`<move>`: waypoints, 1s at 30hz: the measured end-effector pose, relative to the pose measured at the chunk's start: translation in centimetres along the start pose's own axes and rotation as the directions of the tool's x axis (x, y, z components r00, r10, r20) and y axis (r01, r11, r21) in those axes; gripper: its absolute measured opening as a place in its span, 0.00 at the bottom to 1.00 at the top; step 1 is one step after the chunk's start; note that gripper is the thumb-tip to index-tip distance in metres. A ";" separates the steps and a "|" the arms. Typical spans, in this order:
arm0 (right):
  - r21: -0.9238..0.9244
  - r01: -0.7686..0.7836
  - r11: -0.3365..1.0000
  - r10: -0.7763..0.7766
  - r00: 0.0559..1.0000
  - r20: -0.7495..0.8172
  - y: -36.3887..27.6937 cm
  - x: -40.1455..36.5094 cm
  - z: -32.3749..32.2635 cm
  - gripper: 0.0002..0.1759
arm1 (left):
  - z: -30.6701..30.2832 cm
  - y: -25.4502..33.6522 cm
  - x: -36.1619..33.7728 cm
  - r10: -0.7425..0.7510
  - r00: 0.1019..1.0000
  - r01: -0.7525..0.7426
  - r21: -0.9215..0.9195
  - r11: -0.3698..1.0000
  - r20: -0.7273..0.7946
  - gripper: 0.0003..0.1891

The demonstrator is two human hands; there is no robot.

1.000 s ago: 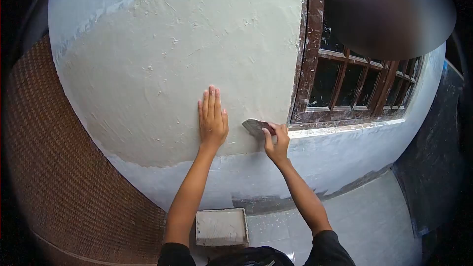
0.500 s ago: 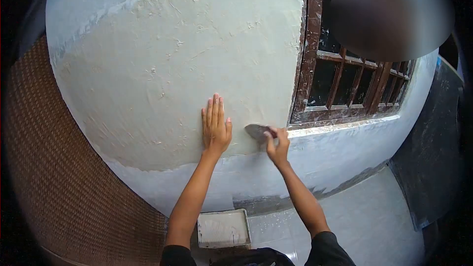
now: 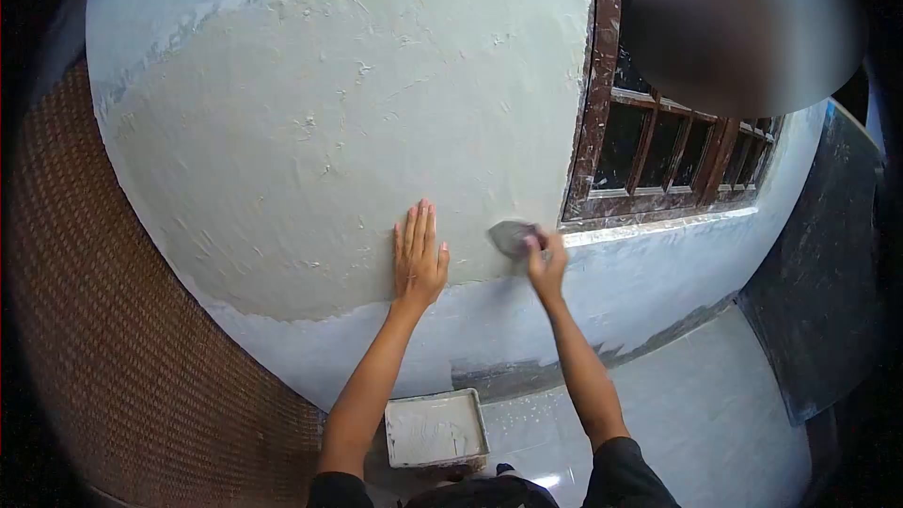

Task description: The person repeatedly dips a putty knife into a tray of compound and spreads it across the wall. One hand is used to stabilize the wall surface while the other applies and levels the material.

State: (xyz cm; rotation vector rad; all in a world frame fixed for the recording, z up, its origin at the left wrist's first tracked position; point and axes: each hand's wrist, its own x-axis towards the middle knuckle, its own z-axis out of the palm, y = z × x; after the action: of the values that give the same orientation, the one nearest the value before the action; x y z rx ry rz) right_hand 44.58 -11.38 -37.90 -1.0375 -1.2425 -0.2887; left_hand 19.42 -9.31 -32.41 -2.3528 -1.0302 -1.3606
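My left hand (image 3: pixel 419 261) lies flat on the wall, fingers stretched upward, with nothing in it. To its right, my right hand (image 3: pixel 548 266) grips a putty knife (image 3: pixel 513 238) whose grey blade is against or very near the wall, just left of the window's lower corner. Motion blurs that hand slightly, and its fingers cover the handle. Around both hands spreads a coat of cream-coloured filler (image 3: pixel 254 165) with small ridges and lumps. Its lower edge runs just below my hands, above a bluish-white band of wall (image 3: pixel 649 268).
A brown window frame (image 3: pixel 583 155) with white smears stands at the right, above a white sill edge (image 3: pixel 658 228). Below me a tray (image 3: pixel 435 428) of pale filler sits low near the tiled floor (image 3: pixel 677 404). Woven matting (image 3: pixel 141 339) hangs at left; a dark panel (image 3: pixel 814 273) leans at right.
The right hand and putty knife have shifted a little right and up relative to the wall. The left hand stays flat on the wall. The whole view has tilted slightly.
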 end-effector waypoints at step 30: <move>0.260 -0.626 0.735 0.598 0.779 0.186 -0.5 -14.9 -3.4 0.12 | -4.0 3.1 -17.2 -0.335 0.924 0.339 0.011 0.941 0.185 0.33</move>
State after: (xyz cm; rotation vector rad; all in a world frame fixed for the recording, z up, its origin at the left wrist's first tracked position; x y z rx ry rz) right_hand 41.12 -19.33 -50.55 -1.1311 -0.9127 0.4661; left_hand 13.36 -21.44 -44.12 -2.4355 -1.5428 -1.2783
